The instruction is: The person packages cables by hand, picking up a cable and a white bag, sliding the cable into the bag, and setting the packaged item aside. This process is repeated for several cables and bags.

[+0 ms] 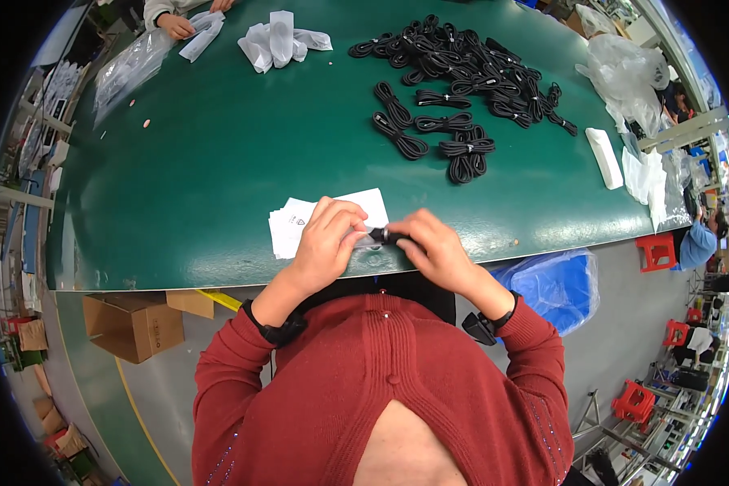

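Note:
Close to the table's near edge my two hands meet. My left hand (326, 243) is closed, its fingers pinching a small clear plastic bag (368, 242). In my right hand (436, 251) is a black bundled cable (394, 237), its end at the mouth of the bag; most of the bundle is hidden by the fingers. Under and beside my left hand lies a fanned stack of white printed bags or sheets (283, 235). Beyond my right hand several tied black cables (466, 154) lie loose, in front of a larger heap of them (462, 65).
The green table (219, 162) spans the view. Across it, another person's hands (176, 26) hold a white sleeve, near more white sleeves (279, 40). Clear plastic bags (624, 73) sit at the right. Below the edge stand a blue lined bin (555, 287) and a cardboard box (138, 328).

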### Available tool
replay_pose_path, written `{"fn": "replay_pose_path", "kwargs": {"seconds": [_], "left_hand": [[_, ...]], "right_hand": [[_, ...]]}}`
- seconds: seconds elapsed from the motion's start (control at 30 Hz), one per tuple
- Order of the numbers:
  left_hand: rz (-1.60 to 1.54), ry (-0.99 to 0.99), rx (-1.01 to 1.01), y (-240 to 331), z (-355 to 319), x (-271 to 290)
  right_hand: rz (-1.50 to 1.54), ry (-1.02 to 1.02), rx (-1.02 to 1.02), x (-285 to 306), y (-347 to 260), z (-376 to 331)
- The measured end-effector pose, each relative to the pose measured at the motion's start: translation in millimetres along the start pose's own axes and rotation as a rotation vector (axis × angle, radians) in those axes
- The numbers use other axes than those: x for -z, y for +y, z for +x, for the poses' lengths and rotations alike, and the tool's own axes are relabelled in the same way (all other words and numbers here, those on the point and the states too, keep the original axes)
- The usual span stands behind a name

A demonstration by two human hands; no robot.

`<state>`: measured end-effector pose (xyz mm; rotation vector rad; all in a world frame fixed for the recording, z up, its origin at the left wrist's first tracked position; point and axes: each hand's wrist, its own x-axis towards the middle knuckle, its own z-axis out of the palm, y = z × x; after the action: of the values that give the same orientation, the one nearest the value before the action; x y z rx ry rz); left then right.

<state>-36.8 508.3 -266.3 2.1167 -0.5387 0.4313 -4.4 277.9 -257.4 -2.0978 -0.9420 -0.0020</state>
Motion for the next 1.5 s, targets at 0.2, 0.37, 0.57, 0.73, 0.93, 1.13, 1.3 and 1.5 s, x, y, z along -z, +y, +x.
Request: {"fn": "replay_pose_path", "kwargs": {"seconds": [0.2, 0.37, 0.57, 0.73, 0.93, 1.13, 1.3, 1.5], "left_hand": [[0.058, 0.020, 0.002, 6, 8, 2], [-0.035, 0.042, 0.097, 5, 16, 4], [-0.513, 0.039, 0.325, 5, 22, 6], [-0.945, 0.077, 0.402, -3, 33, 3], [-1.153, 0.068, 0.544, -2, 43, 1], [-0.979, 0.359, 0.417, -33, 81, 47], [0.098, 0.595, -0.022, -22, 87, 54], [0.115, -0.162, -0.045, -9, 3, 1]], "right_hand": [[0.231, 0.031, -0.326, 3, -7, 15], [0.183, -0.022, 0.080, 2, 2, 21], [0.663, 0.264, -0.113, -11, -3, 33], [0.337, 0.229, 0.025, -2, -12, 41], [0.190, 0.180, 0.228, -7, -1, 45], [0.778, 0.386, -0.216, 5, 16, 74], [-0.570, 0.228, 0.107, 10, 82, 87], [-0.680, 0.203, 0.089, -9, 95, 82]]}}
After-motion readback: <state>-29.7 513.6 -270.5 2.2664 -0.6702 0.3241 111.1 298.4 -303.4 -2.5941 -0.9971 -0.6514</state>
